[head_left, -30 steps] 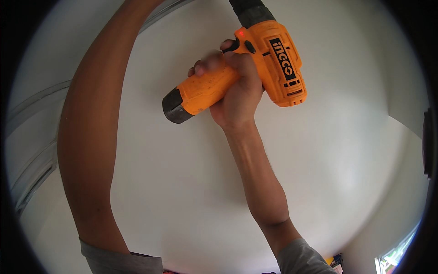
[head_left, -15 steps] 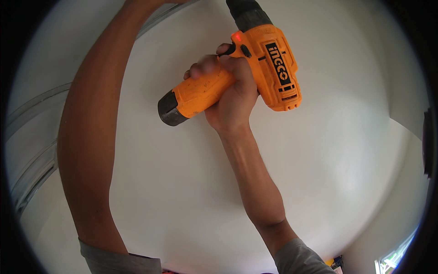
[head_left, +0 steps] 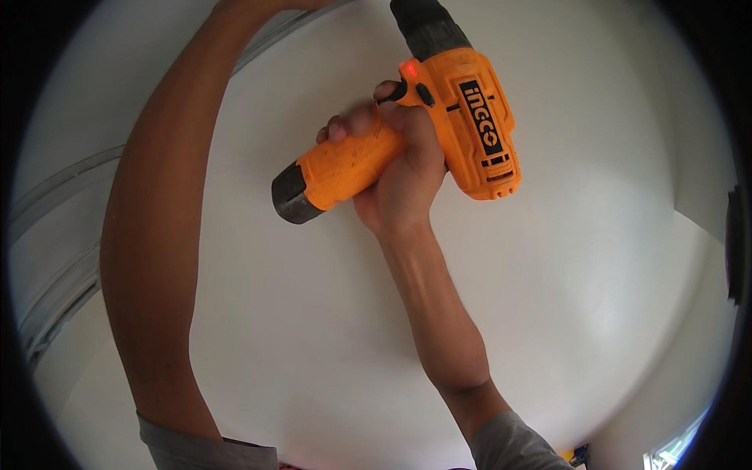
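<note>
An orange and black cordless drill (head_left: 495, 133) fills the upper middle of the head view, its black chuck (head_left: 423, 23) pointing up and slightly left. My right hand (head_left: 409, 176) is wrapped around its grip, with a finger at the black trigger. A small red light glows on the drill near the trigger. The chuck's tip reaches the upper edge, and whatever lies beyond is out of sight. My left forearm (head_left: 160, 211) stretches up along the left side. Only a sliver of my left hand (head_left: 301, 4) shows at the top edge, and its fingers are hidden.
A broad pale smooth surface (head_left: 305, 329) lies behind both arms. Grey metal-like rails (head_left: 66, 180) run along the left. A dark object (head_left: 735, 247) sits at the right rim, and a bright opening (head_left: 677, 450) shows at the lower right.
The drill and my right hand have shifted very slightly down in the picture. My grip on the drill is unchanged, and my left arm has barely moved.
</note>
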{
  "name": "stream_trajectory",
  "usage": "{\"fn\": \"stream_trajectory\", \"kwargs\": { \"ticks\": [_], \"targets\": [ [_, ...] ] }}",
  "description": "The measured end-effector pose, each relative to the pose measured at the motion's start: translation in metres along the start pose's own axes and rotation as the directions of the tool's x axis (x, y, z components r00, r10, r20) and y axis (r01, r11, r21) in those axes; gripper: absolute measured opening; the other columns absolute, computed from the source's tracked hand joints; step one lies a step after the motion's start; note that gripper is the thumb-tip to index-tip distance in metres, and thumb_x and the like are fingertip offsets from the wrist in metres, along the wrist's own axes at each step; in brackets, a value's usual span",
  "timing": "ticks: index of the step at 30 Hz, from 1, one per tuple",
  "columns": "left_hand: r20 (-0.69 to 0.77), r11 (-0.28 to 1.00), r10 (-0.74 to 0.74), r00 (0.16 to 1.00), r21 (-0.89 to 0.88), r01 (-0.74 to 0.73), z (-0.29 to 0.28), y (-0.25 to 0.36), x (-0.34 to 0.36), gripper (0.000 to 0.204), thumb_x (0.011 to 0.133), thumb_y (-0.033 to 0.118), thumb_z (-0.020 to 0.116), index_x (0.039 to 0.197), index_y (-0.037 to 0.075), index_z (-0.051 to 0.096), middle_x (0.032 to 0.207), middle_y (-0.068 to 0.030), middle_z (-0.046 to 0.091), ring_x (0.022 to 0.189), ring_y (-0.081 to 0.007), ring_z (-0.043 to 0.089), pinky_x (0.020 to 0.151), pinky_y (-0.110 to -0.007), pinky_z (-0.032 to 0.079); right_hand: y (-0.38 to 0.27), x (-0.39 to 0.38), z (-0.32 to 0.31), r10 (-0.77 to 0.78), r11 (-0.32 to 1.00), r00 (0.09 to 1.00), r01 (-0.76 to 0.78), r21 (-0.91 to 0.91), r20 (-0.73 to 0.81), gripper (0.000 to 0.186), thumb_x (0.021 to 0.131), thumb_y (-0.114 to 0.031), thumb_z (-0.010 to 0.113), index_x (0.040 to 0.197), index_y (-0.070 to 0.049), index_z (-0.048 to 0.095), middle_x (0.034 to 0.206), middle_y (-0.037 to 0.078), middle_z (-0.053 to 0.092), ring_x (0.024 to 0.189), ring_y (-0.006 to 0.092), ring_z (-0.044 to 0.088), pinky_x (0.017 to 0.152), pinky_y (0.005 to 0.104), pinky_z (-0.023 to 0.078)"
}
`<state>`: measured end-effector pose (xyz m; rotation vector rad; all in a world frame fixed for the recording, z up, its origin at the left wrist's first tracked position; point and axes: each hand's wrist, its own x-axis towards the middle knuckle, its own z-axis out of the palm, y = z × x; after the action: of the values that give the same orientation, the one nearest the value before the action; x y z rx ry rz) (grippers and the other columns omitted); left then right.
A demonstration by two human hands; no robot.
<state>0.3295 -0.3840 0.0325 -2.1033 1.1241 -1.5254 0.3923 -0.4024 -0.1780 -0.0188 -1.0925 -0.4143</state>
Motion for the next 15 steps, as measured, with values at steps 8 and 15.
{"fn": "stream_trajectory", "kwargs": {
  "ticks": [8,15],
  "targets": [
    [-0.040,0.988,-0.093,0.995,0.119,0.098,-0.002,0.001,0.008,0.042,0.083,0.019,0.083,0.103,-0.014,0.068,0.094,-0.0295,0.073,0.086,-0.0337,0.072,0.079,-0.041,0.057,0.002,0.005,0.003,-0.045,0.999,0.999,0.045,-0.007,0.018,0.011,0.087,-0.015,0.052,0.098,-0.011,0.054,0.071,0.006,0.056,0.069,0.0232,0.059,0.075,0.0461,0.053],
    [0.022,0.993,-0.091,0.996,0.071,0.089,0.001,0.002,0.011,0.044,0.084,0.022,0.082,0.098,-0.017,0.068,0.091,-0.0315,0.072,0.082,-0.0349,0.072,0.074,-0.042,0.056,-0.001,0.005,-0.001,-0.030,1.000,0.999,0.030,0.004,0.012,0.011,0.087,-0.015,0.052,0.097,-0.010,0.054,0.071,0.006,0.056,0.069,0.0234,0.059,0.075,0.0463,0.053]
  ]
}}
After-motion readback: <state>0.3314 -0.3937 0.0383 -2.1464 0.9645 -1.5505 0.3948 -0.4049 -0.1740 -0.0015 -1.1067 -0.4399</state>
